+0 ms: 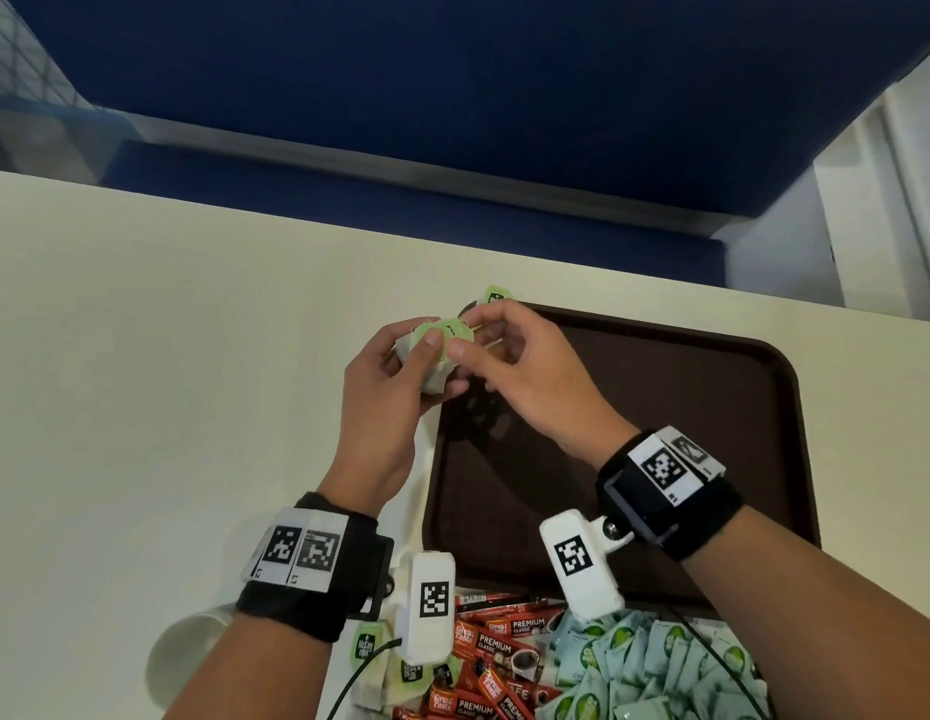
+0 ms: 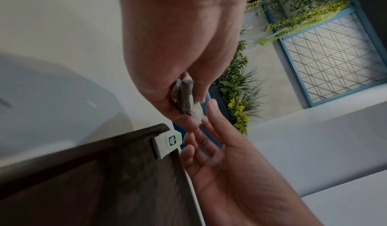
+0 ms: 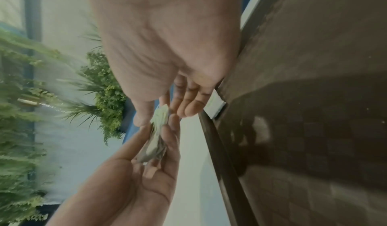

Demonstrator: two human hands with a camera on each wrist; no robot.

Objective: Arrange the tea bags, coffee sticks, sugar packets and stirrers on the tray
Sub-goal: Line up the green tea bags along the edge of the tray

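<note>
Several tea bags sat bunched in the left hand above the tray corner, where one bag lay; right hand fingertips pinched a tag, best peeled off singly and laid alongside.

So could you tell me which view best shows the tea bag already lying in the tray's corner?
The left wrist view: the tea bag lies unobstructed in the tray corner, its green tag facing the camera. The head view shows only its tag past the right hand; the right wrist view shows a white sliver behind fingers.
</note>
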